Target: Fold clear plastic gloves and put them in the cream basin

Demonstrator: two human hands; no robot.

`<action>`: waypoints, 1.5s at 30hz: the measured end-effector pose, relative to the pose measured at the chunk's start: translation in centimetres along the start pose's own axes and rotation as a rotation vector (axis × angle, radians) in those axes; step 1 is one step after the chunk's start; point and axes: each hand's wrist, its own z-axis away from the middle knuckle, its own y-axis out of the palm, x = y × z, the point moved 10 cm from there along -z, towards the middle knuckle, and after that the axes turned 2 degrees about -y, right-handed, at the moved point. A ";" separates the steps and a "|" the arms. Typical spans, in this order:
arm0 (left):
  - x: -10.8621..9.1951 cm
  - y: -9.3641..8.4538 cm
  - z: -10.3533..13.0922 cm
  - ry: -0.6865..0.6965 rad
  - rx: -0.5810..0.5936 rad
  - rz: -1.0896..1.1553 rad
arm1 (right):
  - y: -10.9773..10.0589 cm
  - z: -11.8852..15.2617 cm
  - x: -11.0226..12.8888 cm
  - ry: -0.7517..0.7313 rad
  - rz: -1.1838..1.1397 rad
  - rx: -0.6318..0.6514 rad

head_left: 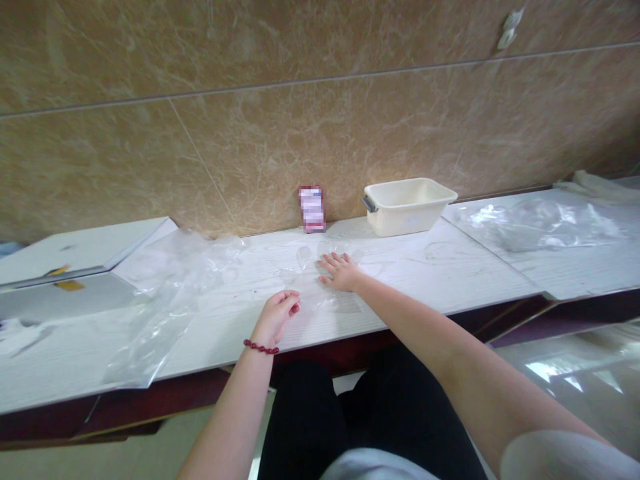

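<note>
The right hand [341,272] spreads flat over the clear plastic [323,301] on the white table [415,267], where even pressure should steady it, while the left hand [281,312] curls at its left edge, pinch unclear.

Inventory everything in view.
Wall: one, brown, background
Fitting: one, white, upper wall
Tabletop: one run, white, centre
Thin plastic: count unclear, clear, centre
Plastic heaps: two, clear, both sides
Blurred item: one, reddish, against wall
Bin: one, cream, right
Box: one, white, left
Scrap: one, white, left
Bundle: one, beige, right
Floor: one, pale, bottom
Clothes: two, black and white, bottom
Bracelet: one, red, left wrist
Left hand: one, bare, centre
Right hand: one, bare, on plastic
</note>
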 end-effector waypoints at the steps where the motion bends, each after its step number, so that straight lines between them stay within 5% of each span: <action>1: -0.1 0.0 -0.1 0.022 -0.004 -0.012 | 0.0 0.0 0.0 0.002 0.000 -0.002; 9: 0.1 -0.1 -0.5 0.073 -0.084 0.009 | -0.2 0.2 0.1 -0.009 0.008 -0.022; 16: 0.3 0.6 0.0 -0.007 -0.019 -0.004 | 0.0 0.1 0.0 -0.009 0.008 -0.010; 25: 0.7 -0.7 0.1 -0.106 -0.033 0.044 | -0.1 0.1 0.0 -0.008 0.007 -0.016; 35: 1.9 -2.1 0.3 -0.197 0.106 -0.467 | 0.0 0.1 0.0 -0.011 0.018 -0.005; 39: -2.1 -2.4 -1.3 0.127 -0.023 -0.790 | 0.3 -0.1 0.0 -0.030 0.008 0.025; 42: -5.4 0.0 -1.7 0.497 -0.064 -0.932 | 0.1 -0.1 0.1 -0.055 0.016 0.030; 45: -4.9 2.6 -2.6 0.614 0.044 -1.151 | -0.3 0.1 0.2 -0.074 0.022 0.031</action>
